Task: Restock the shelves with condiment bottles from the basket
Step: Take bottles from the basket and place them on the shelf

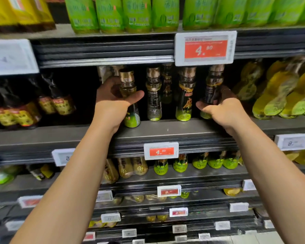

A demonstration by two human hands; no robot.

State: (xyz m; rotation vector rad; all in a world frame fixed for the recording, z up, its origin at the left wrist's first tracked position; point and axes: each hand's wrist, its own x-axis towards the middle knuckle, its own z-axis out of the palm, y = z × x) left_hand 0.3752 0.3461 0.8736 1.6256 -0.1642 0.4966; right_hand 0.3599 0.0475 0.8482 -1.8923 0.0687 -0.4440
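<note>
We are mid-placement on the shelf point(165, 128): our left hand point(113, 97) wraps its grip around one slim glass bottle point(130, 95), our right hand point(220, 106) around another bottle point(212, 85), both standing at the shelf's front edge. Between the grips stand two matching gold-capped, waisted bottles point(185, 95). Next, we judge, comes seating, aligning, then releasing. No basket shows.

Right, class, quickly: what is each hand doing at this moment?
Left hand: fingers curled round the neck of a gold-capped glass bottle with a green base.
Right hand: fingers gripping another gold-capped, dark-labelled glass bottle.
</note>
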